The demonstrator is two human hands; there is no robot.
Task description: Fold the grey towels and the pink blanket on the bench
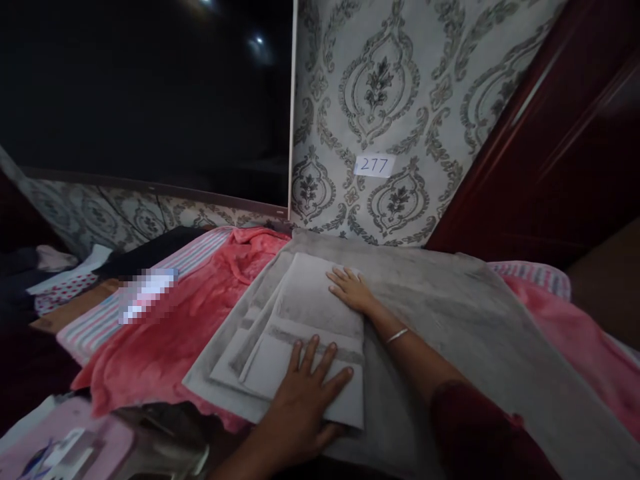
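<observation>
A light grey folded towel with a darker band across it lies in several layers before me. Beneath it spreads a larger grey plush cloth. My left hand rests palm down on the towel's near part, its fingers spread. Farther back, my right hand lies flat on the towel's far right edge, fingers stretched out; a bracelet circles that wrist. Neither hand grips anything.
Red plush fabric and a striped cloth lie to the left. Pink fabric shows at the right. A large dark screen hangs behind, beside a numbered paper label on the wall. A pink object stands at lower left.
</observation>
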